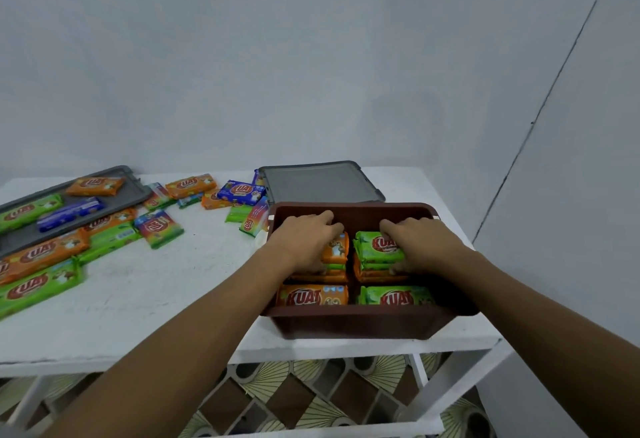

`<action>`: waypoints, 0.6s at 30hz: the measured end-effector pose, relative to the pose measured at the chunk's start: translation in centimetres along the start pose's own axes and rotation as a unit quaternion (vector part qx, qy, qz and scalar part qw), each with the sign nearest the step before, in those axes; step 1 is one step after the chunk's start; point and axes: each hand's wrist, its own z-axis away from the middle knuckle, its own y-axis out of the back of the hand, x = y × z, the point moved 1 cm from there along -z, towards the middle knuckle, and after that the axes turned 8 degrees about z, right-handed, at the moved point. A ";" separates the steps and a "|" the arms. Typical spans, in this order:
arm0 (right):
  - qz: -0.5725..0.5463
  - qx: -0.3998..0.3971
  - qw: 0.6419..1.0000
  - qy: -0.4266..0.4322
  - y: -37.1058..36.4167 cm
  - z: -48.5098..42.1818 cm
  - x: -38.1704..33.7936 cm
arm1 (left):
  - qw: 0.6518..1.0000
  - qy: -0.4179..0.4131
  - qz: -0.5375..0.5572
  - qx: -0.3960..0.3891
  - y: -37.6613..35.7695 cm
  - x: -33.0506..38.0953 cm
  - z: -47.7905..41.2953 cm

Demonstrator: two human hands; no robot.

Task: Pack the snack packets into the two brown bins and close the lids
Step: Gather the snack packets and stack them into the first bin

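Note:
A brown bin [353,325] sits open at the right front of the white table [166,302], with orange and green snack packets stacked inside. My left hand [304,236] grips an orange packet [337,250] on the left stack. My right hand [419,240] grips a green packet [375,247] on the right stack. An orange packet [313,295] and a green packet [396,296] lie at the bin's near side. A grey lid [320,183] lies flat behind the bin.
Several loose orange, green and blue packets [159,228] are scattered over the table's left half. A second grey lid [114,190] at the far left carries a few packets. The table ends just right of the bin. Patterned floor shows below.

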 end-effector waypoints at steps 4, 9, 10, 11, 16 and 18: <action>-0.011 -0.006 1.000 -0.014 0.0 -0.2 0.1 | 1.000 0.009 -0.004 -0.006 -0.2 0.0 0.0; -0.003 -0.002 1.000 -0.013 0.0 0.1 -0.1 | 1.000 0.006 -0.002 0.007 -0.3 0.2 0.1; -0.003 -0.002 1.000 -0.012 0.1 0.1 -0.1 | 1.000 0.005 -0.004 0.011 -0.3 0.2 0.2; -0.004 -0.004 1.000 -0.011 0.2 0.2 -0.2 | 1.000 0.005 -0.005 0.013 -0.3 0.2 0.3; -0.009 -0.002 1.000 -0.012 0.6 0.4 -0.2 | 1.000 0.014 -0.007 0.015 0.0 0.1 0.1; -0.008 0.003 1.000 -0.010 0.8 0.5 -0.4 | 1.000 0.014 0.005 0.011 0.3 -0.1 0.1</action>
